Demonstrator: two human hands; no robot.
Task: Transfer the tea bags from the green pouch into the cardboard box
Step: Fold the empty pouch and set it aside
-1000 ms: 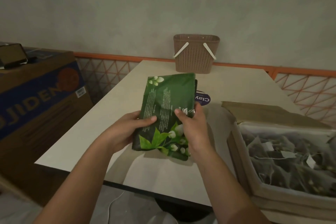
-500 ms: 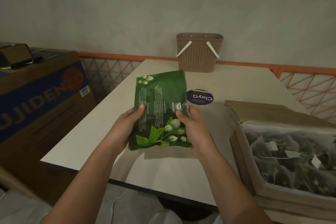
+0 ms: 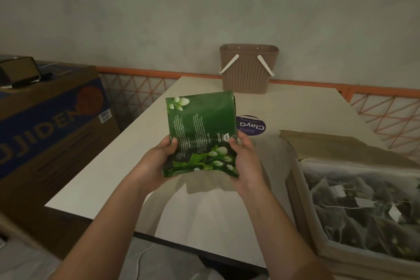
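A green pouch [image 3: 201, 125] printed with white flowers and small text stands upright above the white table [image 3: 141, 161]. My left hand [image 3: 156, 163] grips its lower left edge, thumb on the front. At its lower right edge my right hand [image 3: 246, 161] holds it the same way. The pouch's top edge looks closed. To the right sits the cardboard box [image 3: 302, 191], flap open, lined with clear plastic and holding several tea bags [image 3: 354, 209] with strings and paper tags.
A brown woven basket [image 3: 248, 69] with white handles stands at the table's far edge. A round purple sticker [image 3: 252, 125] lies behind the pouch. A large printed carton [image 3: 50, 120] stands left of the table. An orange lattice rail [image 3: 384, 116] runs behind.
The pouch has been turned more upright and square to me. Both hands slid down to its lower corners. The view shifted slightly.
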